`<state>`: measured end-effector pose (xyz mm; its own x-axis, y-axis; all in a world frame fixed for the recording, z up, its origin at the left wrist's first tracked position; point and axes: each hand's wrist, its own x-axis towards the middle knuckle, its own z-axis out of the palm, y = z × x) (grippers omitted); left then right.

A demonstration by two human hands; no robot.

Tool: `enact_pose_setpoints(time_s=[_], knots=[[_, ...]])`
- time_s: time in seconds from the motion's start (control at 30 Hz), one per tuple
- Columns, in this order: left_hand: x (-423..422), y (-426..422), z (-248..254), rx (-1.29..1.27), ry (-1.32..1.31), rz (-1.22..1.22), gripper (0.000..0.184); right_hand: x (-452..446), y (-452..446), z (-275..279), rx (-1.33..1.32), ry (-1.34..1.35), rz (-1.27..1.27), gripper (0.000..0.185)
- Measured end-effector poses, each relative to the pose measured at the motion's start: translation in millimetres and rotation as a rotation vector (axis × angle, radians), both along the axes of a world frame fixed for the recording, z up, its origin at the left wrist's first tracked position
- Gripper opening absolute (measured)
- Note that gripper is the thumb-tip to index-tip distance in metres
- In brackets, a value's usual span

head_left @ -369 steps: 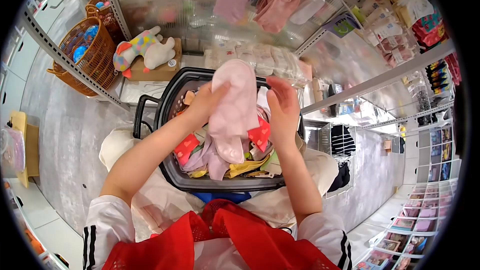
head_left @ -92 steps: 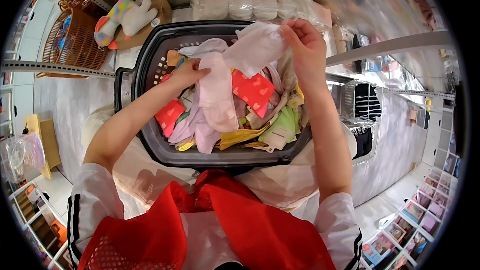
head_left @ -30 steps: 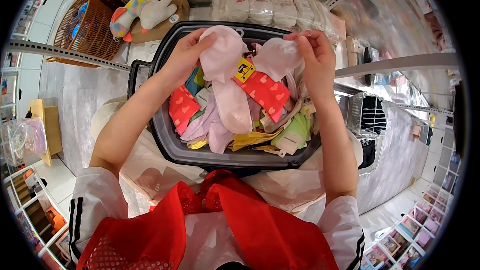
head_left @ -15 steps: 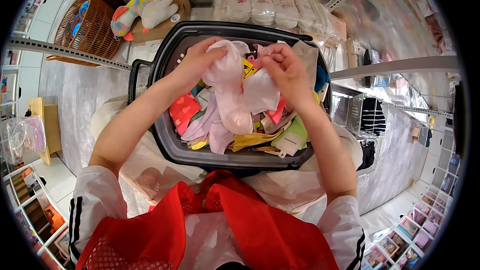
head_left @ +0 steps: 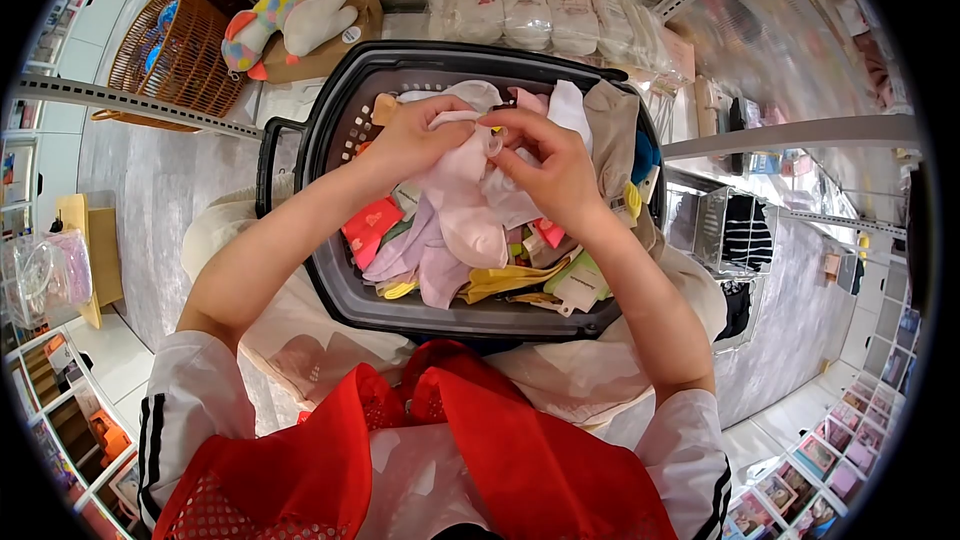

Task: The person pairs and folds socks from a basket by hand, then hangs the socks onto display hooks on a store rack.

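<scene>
With fingers of left hand [head_left: 420, 137] closed on upper end of pale pink sock [head_left: 465, 205] and fingers of right hand [head_left: 555, 165] bent in at small clear piece [head_left: 492, 144] (maybe a hook; can't tell if pinched), over middle of dark basket [head_left: 450, 322]. Hanging from fingertips toward near edge, long axis slanting slightly to near right corner, lower end just above mustard cloth [head_left: 500, 283]; nearer to left hand, with right hand just beside.
</scene>
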<state>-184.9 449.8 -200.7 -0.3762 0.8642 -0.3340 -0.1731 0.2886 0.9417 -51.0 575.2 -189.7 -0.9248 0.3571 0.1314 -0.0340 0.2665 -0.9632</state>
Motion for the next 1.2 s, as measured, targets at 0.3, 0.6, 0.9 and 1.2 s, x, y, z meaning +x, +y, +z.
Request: enact_pose_setpoints(time_s=[0.3, 0.6, 0.9, 1.2], knots=[[2, -4, 1, -0.036, 0.07, -0.048, 0.017, 1, 7, 3, 0.354, 0.143, 0.105, 0.02], [10, -3, 0, 0.076, 0.254, -0.088, 0.023, -3, 11, 0, -0.447, -0.108, -0.191, 0.013], [11, -3, 3, 0.099, 0.27, -0.059, 0.021, 2, 16, 1, -0.486, -0.253, -0.12, 0.014], [1, -2, 3, 0.002, 0.126, 0.053, 0.015, 0, 15, -3, -0.447, -0.161, -0.109, 0.02]])
